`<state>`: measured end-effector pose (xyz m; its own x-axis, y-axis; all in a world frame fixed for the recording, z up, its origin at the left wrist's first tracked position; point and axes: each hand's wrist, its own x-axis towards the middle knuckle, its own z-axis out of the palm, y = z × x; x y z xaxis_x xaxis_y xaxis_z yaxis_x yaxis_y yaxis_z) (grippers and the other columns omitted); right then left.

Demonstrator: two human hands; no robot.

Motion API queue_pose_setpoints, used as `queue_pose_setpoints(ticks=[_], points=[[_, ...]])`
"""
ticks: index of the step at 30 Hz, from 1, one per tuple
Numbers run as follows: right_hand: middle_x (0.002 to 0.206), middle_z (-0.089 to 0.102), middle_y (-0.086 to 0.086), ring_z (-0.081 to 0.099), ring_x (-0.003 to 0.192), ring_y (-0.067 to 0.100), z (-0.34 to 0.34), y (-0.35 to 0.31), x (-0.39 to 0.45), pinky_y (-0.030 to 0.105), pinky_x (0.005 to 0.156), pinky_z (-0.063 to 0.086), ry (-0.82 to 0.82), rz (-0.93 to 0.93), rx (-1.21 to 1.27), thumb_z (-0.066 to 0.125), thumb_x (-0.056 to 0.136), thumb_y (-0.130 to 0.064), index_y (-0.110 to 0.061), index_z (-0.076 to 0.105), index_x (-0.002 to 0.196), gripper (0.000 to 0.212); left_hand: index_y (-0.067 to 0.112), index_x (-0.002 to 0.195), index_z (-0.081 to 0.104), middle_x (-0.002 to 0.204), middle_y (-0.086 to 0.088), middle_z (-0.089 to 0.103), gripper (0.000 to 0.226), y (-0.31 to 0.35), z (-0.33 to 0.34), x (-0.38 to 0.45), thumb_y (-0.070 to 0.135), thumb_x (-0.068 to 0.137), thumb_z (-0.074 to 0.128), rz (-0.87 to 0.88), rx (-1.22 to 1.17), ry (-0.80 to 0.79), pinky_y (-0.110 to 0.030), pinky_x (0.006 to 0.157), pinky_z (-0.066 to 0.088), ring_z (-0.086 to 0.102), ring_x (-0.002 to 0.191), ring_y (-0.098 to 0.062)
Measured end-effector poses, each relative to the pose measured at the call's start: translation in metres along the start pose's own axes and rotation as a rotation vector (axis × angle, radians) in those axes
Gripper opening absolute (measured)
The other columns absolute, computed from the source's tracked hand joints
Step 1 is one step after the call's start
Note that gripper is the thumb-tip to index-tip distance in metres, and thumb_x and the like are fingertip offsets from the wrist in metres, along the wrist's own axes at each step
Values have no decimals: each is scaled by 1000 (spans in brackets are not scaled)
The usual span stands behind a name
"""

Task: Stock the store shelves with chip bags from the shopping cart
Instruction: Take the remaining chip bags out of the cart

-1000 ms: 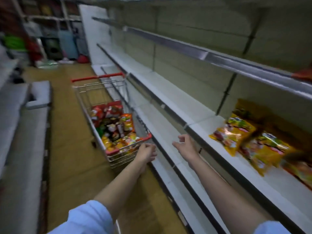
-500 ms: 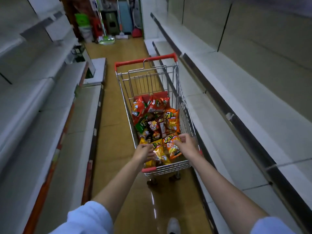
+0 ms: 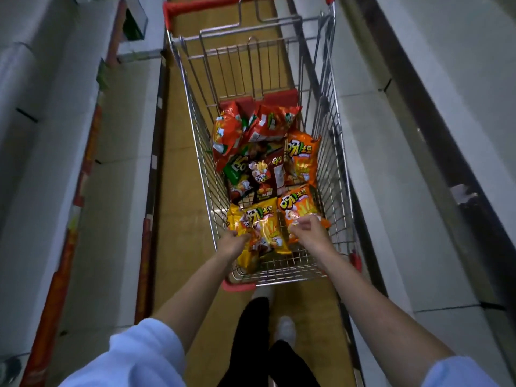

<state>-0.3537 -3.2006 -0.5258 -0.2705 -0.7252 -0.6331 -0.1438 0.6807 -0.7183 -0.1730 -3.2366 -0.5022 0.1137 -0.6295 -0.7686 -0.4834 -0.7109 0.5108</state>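
**In the cart's near end, both hands on chip bags**

Inside the silver wire shopping cart [image 3: 329,152] with red corner bumpers, both hands are down at the end closest to the person. The left hand [image 3: 234,243] has its fingers curled round the lower edge of a glossy yellow chip bag [image 3: 262,227], which lies partly over another yellow bag under that hand. The right hand [image 3: 307,231] pinches the lower edge of a glossy orange chip bag [image 3: 300,209], thumb and fingers closed on the wrapper. The two bags lie side by side, touching, the yellow one between the hands and the orange one just ahead of the right hand.

Beyond the hands, farther down the basket, lie more bags in a loose heap: a dark brown bag [image 3: 265,177] with a green one [image 3: 237,170] just to its left, a second orange bag [image 3: 303,157] ahead of the right hand against the cart's right wall, and several red bags [image 3: 251,127] at the far end, leaning on one another. The cart's red push handle [image 3: 201,7] is at the far end, well away from both hands.

Pale grey store shelves [image 3: 391,163] run along the outer side of the right arm, and matching shelves [image 3: 55,135] with red and yellow edge strips along the outer side of the left arm. The cart stands on a yellowish wooden floor [image 3: 181,191]. Light blue sleeves [image 3: 139,358] are pushed up both arms, and below the hands black trousers and a white shoe [image 3: 284,329] are visible.
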Motion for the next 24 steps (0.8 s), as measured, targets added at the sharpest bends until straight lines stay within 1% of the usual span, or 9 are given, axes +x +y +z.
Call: queue_pose_setpoints(ticks=[3,5,7,9,11,14,19,22,24], points=[[125,56,9,54,114,26,18,11,37,44,98,46,-31,74,-14,65,91,-25,-10,49,123,39,1,130,47,124,-1,49,52,4,12,40,29,89,63,-40,23,16,-34,94,43,51,115,-29],[127,55,11,54,115,26,29,18,58,39,96,46,-43,110,-23,66,91,-24,-7,48,126,43,4,123,53,125,-11,59,55,0,19,67,35,81,68,-77,28,40,-39,93,48,57,110,-31],[130,54,12,53,118,27,44,27,81,33,90,46,-72,139,-41,67,90,-23,-6,47,129,48,4,120,56,121,-15,61,48,2,29,87,33,83,68,-120,8,78,-35,87,49,58,106,-30],[132,52,12,51,120,27,57,35,99,29,83,48,-105,160,-67,70,88,-22,-6,45,131,53,2,134,45,138,-21,47,67,6,37,96,39,84,68,-151,106,141,-39,102,43,45,126,-35],[133,51,11,50,121,28,69,44,117,37,93,48,-121,186,-111,74,83,-25,-8,45,133,60,0,147,24,152,-22,24,90,9,46,100,46,83,68,-158,276,155,-41,113,25,18,143,-35],[132,53,11,52,119,29,84,55,140,46,99,47,-127,228,-151,77,79,-33,-12,46,132,64,-2,150,5,157,-21,7,102,5,56,109,45,84,68,-153,393,154,-42,118,11,3,147,-35],[141,42,16,43,129,38,107,69,167,48,106,39,-166,288,-281,69,76,-60,-11,31,143,91,4,150,6,158,-22,-2,92,-11,57,126,37,88,65,-102,448,162,-42,119,6,-6,147,-35],[132,54,21,54,120,40,117,81,175,48,100,45,-191,355,-307,58,49,-86,-8,28,140,123,10,150,12,157,-22,2,84,-14,56,130,37,89,64,-48,454,158,-45,119,13,-3,147,-35],[134,52,19,50,124,37,118,81,175,43,101,43,-144,369,-326,66,59,-77,-5,35,139,112,15,151,11,154,-23,6,83,-13,55,134,39,90,62,-34,434,140,-46,118,18,3,146,-36]])
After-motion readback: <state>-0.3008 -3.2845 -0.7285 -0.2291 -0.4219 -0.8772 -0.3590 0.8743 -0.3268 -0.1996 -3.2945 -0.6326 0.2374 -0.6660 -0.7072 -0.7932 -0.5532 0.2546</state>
